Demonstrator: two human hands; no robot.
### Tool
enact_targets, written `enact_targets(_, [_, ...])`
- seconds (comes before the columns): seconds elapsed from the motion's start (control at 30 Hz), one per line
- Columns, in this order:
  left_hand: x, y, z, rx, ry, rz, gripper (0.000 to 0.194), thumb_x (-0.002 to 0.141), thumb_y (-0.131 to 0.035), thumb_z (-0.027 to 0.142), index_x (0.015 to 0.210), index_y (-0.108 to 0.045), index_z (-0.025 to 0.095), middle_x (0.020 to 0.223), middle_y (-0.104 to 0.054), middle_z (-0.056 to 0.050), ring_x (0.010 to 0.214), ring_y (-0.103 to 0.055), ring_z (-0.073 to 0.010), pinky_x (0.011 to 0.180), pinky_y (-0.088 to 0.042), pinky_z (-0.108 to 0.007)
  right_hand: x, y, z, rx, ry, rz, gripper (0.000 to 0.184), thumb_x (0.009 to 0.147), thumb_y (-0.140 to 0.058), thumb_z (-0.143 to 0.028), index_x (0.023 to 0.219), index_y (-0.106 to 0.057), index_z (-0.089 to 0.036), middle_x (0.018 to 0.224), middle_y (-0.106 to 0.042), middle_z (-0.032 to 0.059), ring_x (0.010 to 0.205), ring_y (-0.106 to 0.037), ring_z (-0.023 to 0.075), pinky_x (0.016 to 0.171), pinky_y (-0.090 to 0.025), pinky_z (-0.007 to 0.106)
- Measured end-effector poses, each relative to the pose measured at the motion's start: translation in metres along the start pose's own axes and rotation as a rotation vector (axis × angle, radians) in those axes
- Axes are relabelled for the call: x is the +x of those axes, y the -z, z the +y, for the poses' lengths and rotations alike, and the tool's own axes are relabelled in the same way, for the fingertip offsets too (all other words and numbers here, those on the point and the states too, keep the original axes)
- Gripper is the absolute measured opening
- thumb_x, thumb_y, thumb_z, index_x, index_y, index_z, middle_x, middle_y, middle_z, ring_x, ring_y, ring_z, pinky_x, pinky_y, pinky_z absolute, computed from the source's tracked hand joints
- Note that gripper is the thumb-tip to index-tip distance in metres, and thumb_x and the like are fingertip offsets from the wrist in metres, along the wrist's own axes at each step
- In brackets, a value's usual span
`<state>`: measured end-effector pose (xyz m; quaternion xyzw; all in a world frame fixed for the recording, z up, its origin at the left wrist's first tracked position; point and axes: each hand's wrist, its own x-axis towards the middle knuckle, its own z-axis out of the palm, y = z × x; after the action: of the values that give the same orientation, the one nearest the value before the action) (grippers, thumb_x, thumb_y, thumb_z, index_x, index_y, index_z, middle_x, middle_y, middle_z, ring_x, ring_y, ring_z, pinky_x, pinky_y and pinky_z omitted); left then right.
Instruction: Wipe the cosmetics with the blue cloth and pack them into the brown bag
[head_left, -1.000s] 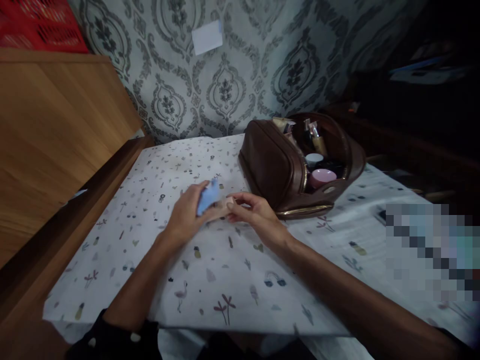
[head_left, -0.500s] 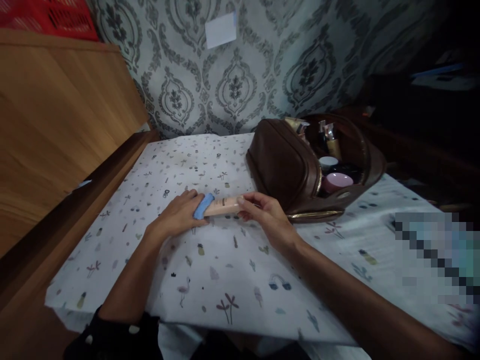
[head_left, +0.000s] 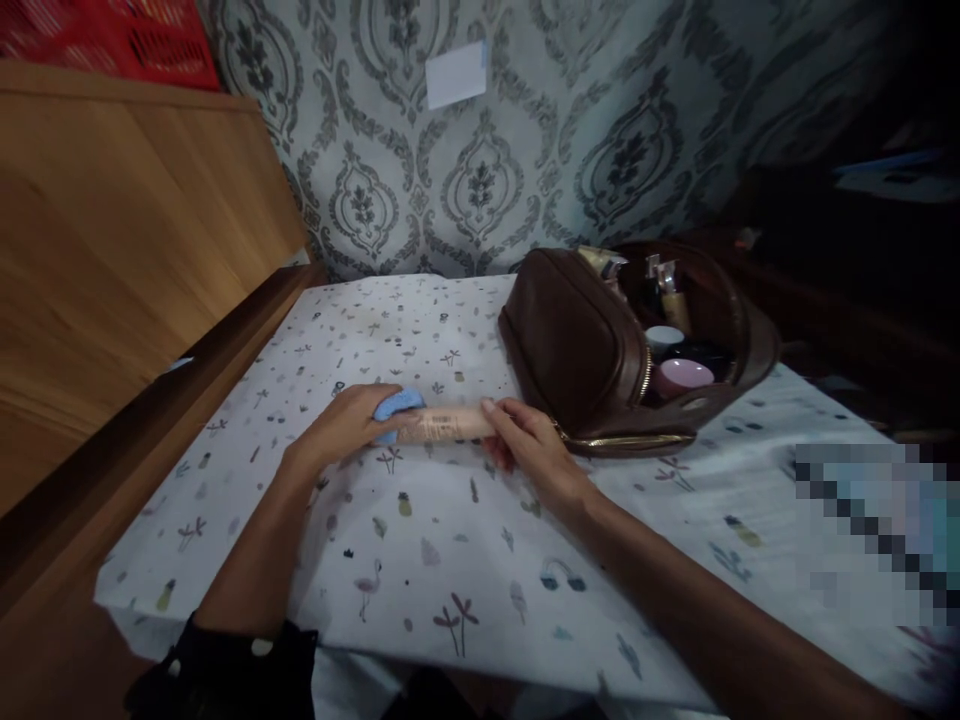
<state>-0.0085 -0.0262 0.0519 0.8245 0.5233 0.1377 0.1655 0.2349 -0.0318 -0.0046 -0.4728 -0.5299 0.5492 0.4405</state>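
A peach-coloured cosmetic tube [head_left: 442,425] with small print lies level between my two hands, above the patterned cloth. My right hand [head_left: 529,440] pinches its right end between thumb and fingers. Around its left end, my left hand [head_left: 352,420] is closed on a folded blue cloth [head_left: 397,404], which touches the tube. Just right of my right hand stands a brown makeup bag [head_left: 570,330], its top unzipped. Inside it are a pink-lidded jar [head_left: 684,376], a pale-lidded jar [head_left: 664,340] and a small tan bottle [head_left: 676,308].
A white tablecloth [head_left: 420,570] with small printed figures covers the table. Wooden furniture [head_left: 150,190] rises at the left, with a red basket [head_left: 169,45] on top. Patterned wallpaper [head_left: 480,190] closes off the back. A blurred-out object [head_left: 877,530] lies at the right.
The tube has been turned, so different print faces me. My left hand has shifted its grip, and the blue cloth is now bunched higher over the tube's left end. The view has tilted slightly.
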Motion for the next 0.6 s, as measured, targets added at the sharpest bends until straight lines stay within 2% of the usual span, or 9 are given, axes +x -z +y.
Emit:
enact_targets(0.1, [0.005, -0.02, 0.014, 0.236, -0.118, 0.268, 0.047, 0.101, -0.038, 0.056, 0.108, -0.063, 0.017, 0.098, -0.068, -0.009, 0.091, -0.062, -0.0257, 0.082, -0.047, -0.039, 0.001, 0.0, 0.002, -0.021, -0.005, 0.014, 0.056, 0.074, -0.062, -0.077, 0.068, -0.053, -0.021, 0.051, -0.056, -0.003, 0.042, -0.05, 0.0109, 0.041, -0.037, 0.023])
enact_targets(0.17, [0.008, -0.036, 0.025, 0.333, -0.24, 0.343, 0.05, 0.101, -0.04, 0.057, 0.124, -0.057, 0.016, 0.111, -0.067, -0.012, 0.104, -0.061, -0.0284, 0.093, -0.045, -0.044, 0.002, 0.0, 0.003, -0.057, 0.033, 0.003, 0.056, 0.075, -0.061, -0.077, 0.066, -0.053, -0.022, 0.048, -0.056, -0.0028, 0.042, -0.05, 0.0119, 0.043, -0.038, 0.024])
enact_targets(0.23, [0.011, -0.049, 0.035, 0.403, -0.328, 0.31, 0.055, 0.098, -0.045, 0.059, 0.132, -0.052, 0.016, 0.117, -0.066, -0.014, 0.11, -0.06, -0.0294, 0.098, -0.043, -0.046, 0.003, 0.0, 0.003, -0.09, 0.083, 0.001, 0.057, 0.075, -0.06, -0.077, 0.063, -0.052, -0.022, 0.046, -0.055, -0.0031, 0.041, -0.049, 0.0119, 0.043, -0.038, 0.025])
enact_targets(0.3, [0.012, -0.053, 0.039, 0.461, -0.33, 0.225, 0.057, 0.095, -0.051, 0.061, 0.129, -0.053, 0.016, 0.115, -0.065, -0.014, 0.108, -0.06, -0.0299, 0.096, -0.044, -0.046, 0.003, 0.0, 0.003, -0.095, 0.098, 0.012, 0.057, 0.074, -0.061, -0.077, 0.061, -0.052, -0.022, 0.045, -0.054, -0.0031, 0.041, -0.048, 0.0121, 0.044, -0.038, 0.026])
enact_targets(0.43, [0.01, -0.038, 0.024, 0.485, -0.185, 0.053, 0.052, 0.091, -0.059, 0.059, 0.12, -0.056, 0.016, 0.112, -0.064, -0.012, 0.104, -0.06, -0.0303, 0.092, -0.044, -0.045, 0.002, -0.001, 0.001, -0.042, 0.027, 0.032, 0.057, 0.073, -0.063, -0.077, 0.06, -0.054, -0.022, 0.047, -0.054, -0.0017, 0.043, -0.049, 0.013, 0.044, -0.037, 0.026])
enact_targets(0.6, [0.008, -0.02, 0.002, 0.379, -0.049, -0.075, 0.042, 0.088, -0.063, 0.056, 0.107, -0.058, 0.019, 0.107, -0.063, -0.009, 0.099, -0.059, -0.0296, 0.085, -0.045, -0.041, 0.001, 0.001, 0.0, 0.032, -0.022, 0.056, 0.054, 0.071, -0.068, -0.073, 0.066, -0.058, -0.02, 0.054, -0.057, 0.0002, 0.049, -0.054, 0.0136, 0.043, -0.039, 0.025])
